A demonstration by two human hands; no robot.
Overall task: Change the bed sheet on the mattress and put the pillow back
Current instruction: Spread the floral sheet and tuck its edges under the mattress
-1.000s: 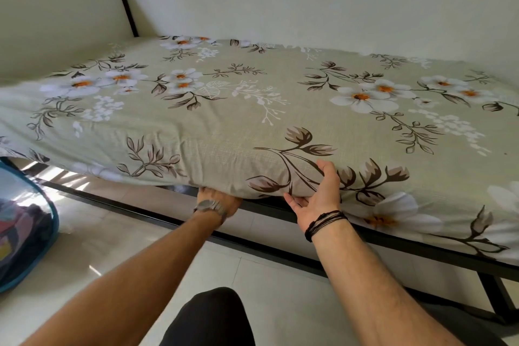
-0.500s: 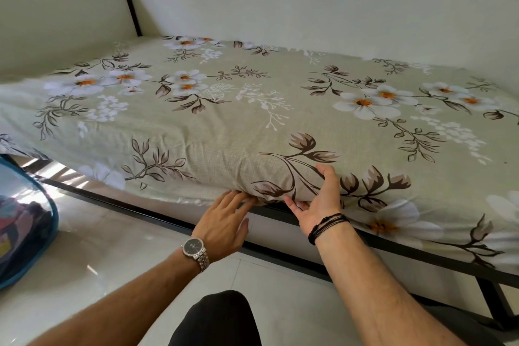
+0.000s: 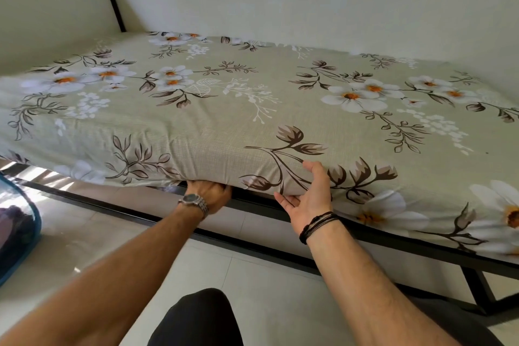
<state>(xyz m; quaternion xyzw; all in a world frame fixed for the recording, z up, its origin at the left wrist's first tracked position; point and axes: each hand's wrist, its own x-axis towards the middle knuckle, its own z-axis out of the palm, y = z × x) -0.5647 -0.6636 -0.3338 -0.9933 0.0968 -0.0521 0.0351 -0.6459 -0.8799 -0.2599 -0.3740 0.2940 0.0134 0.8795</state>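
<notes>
A pale green bed sheet (image 3: 230,109) printed with white flowers and brown leaves covers the mattress from edge to edge. My left hand (image 3: 210,194), with a metal watch on the wrist, is pushed under the mattress's near edge, so its fingers are hidden. My right hand (image 3: 309,194), with black cords on the wrist, cups the same edge a little to the right, thumb on the side of the sheet and fingers curled underneath, lifting it slightly. No pillow is in view.
The mattress rests on a black metal bed frame (image 3: 365,236) with a leg at the right. A cream headboard panel (image 3: 53,5) stands at the far left. A blue mesh hamper (image 3: 16,233) sits on the tiled floor at the left. My dark-clad knee (image 3: 199,317) is below.
My left hand, which had come out to the sheet's edge half a second ago, has gone back under the mattress. My right hand has stayed on the edge.
</notes>
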